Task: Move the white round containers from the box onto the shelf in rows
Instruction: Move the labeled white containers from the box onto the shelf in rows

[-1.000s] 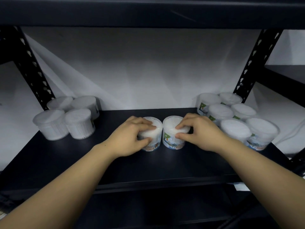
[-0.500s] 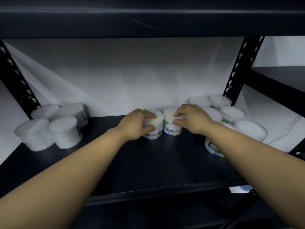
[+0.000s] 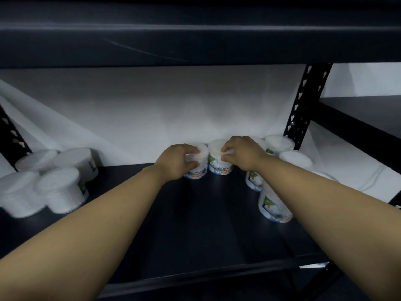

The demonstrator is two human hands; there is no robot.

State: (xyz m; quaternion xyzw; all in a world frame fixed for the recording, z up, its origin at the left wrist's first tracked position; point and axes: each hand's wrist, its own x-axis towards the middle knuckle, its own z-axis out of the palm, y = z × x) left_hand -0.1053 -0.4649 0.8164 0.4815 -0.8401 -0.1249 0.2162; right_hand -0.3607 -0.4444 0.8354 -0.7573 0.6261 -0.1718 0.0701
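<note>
Two white round containers stand side by side at the back of the black shelf (image 3: 195, 224), against the white backing. My left hand (image 3: 175, 160) grips the left container (image 3: 196, 170) from above, fingers curled over its lid. My right hand (image 3: 243, 153) grips the right container (image 3: 219, 164) the same way. A group of several white containers (image 3: 56, 183) stands at the shelf's left end. Another group (image 3: 280, 144) stands at the right end, partly hidden behind my right forearm, with its nearest one (image 3: 273, 205) toward the front.
The dark shelf board above (image 3: 195, 35) overhangs low over the hands. Black perforated uprights stand at the right (image 3: 303, 109) and far left (image 3: 10, 135). A second shelf unit (image 3: 364, 114) adjoins on the right. The box is not in view.
Both hands have pushed the two containers from the middle of the shelf back to the white backing. The view has dropped and shifted.
</note>
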